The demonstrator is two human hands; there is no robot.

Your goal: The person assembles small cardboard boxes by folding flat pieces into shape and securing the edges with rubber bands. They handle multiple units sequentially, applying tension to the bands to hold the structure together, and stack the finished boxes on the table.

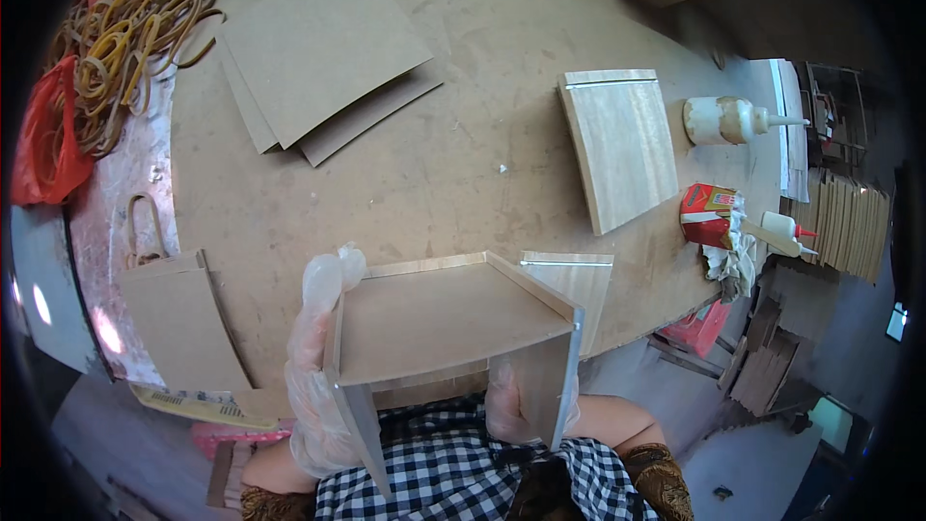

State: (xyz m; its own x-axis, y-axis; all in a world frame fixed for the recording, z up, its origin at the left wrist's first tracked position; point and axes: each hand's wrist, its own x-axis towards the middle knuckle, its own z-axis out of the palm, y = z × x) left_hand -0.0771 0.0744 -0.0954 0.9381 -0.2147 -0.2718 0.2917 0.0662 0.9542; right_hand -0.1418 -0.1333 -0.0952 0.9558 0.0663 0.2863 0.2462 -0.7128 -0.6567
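Left fingers (351, 262) gripping box (449, 314) — right fingers (503, 397) partly behind panel (542, 386), can't tell — board (622, 154), bottle (712, 121) beyond.

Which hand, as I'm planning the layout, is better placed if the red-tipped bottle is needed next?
Probably the right hand: it is nearer the bottle, off to that side; the left hand is across the frame. Both seem to hold it.

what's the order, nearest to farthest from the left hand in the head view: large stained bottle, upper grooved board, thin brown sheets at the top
From the left hand:
1. Thin brown sheets, ahead, upper left of the table.
2. Upper grooved board, ahead and right.
3. Large stained bottle, farther right, just past that board.
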